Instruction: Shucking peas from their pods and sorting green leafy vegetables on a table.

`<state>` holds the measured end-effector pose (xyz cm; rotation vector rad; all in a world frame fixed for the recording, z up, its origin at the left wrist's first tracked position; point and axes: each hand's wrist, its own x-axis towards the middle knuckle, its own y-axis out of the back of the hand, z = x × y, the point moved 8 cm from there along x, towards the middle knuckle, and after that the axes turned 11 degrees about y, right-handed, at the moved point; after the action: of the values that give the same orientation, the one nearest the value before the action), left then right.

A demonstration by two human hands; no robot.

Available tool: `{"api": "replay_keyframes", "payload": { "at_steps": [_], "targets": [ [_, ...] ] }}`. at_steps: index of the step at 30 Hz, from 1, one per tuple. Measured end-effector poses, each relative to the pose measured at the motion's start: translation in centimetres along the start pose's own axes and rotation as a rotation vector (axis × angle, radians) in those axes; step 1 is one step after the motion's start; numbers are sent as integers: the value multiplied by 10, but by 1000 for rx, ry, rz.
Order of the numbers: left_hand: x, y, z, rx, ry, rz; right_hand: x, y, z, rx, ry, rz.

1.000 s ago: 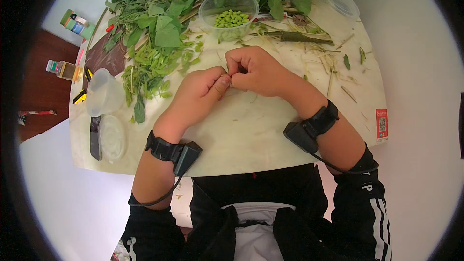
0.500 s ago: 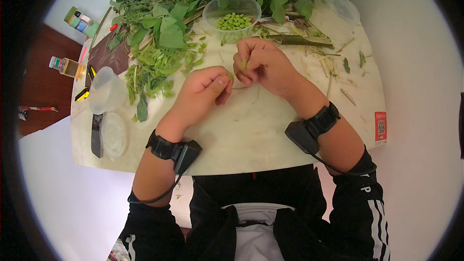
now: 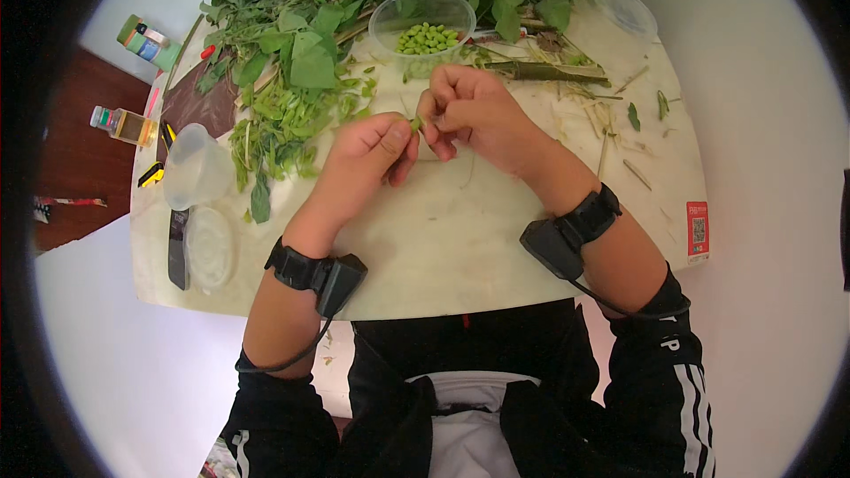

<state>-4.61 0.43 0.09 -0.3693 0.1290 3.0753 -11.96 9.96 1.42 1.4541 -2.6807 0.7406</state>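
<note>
My left hand (image 3: 368, 150) pinches a small green piece (image 3: 415, 125), likely a pod, between thumb and forefinger. My right hand (image 3: 478, 115) is closed beside it, fingertips at the same piece, with its other fingers curled. Just beyond my hands, a clear round plastic bowl (image 3: 382, 16) holds several green beans (image 3: 429, 37). A pile of leafy stalks (image 3: 310, 57) covers the back and left of the pale table (image 3: 425, 248), with lighter green scraps (image 3: 266, 146) lying nearer my left forearm. Black straps with small boxes sit on both forearms.
An empty clear container (image 3: 190, 168), round lid (image 3: 209, 248), black phone (image 3: 177, 250), yellow cutter (image 3: 150, 173), bottle (image 3: 128, 127) and green container (image 3: 150, 42) line the left side. At right are another clear lid (image 3: 624, 9), stem scraps (image 3: 637, 174) and a red code sticker (image 3: 698, 228).
My hands drew slightly apart half a second ago and have come together again, a little farther up the table. The small green piece now shows between the fingertips.
</note>
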Motion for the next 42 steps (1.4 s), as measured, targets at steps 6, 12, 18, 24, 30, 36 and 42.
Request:
{"api": "replay_keyframes", "payload": {
  "at_steps": [6,12,18,24,30,36,42],
  "targets": [
    [-1,-8,-1,-46,20,-48,-5,-8,11,38,-175,-102],
    [0,-1,-2,-22,30,-3,-3,-6,20,-255,-40,-113],
    [0,4,-2,174,-1,104,0,-4,26,-248,-59,-127],
    [-14,-3,29,558,-311,278,-4,-3,26,-162,-136,-122],
    [-5,11,10,245,-32,310,-1,0,24,-206,-51,4],
    [1,3,1,13,-19,152,-3,1,-3,-853,129,87],
    [-3,1,8,5,-13,114,-1,-1,1,-649,192,43]
  ]
}}
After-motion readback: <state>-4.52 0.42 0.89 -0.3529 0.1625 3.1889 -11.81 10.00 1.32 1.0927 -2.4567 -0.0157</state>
